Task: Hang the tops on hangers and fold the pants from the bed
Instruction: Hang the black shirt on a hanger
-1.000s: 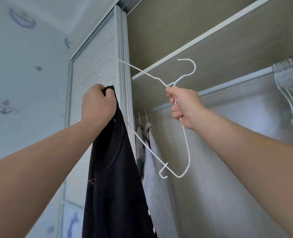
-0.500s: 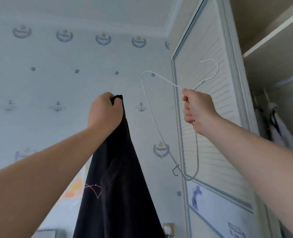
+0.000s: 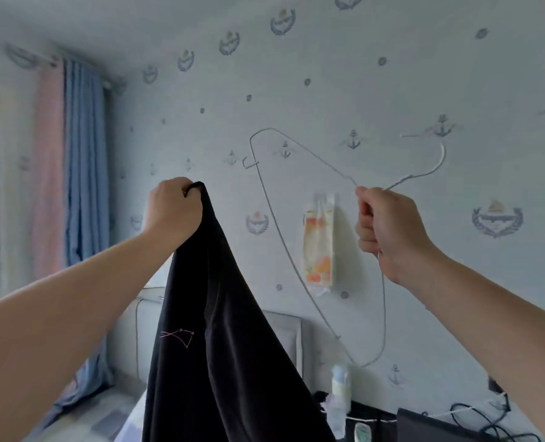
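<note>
Black top (image 3: 220,330) hangs bunched in the left hand (image 3: 173,212)'s grip; right hand (image 3: 389,228) grips a wire hanger (image 3: 277,237).

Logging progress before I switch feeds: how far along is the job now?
Done: nothing finished shows in this view. In hand: the left hand grips the black top by its upper edge; the right hand grips the white wire hanger near its neck. They are apart, the top not yet on it. Left: thread this top, hang it, then fold the pants, none of which are in view.
</note>
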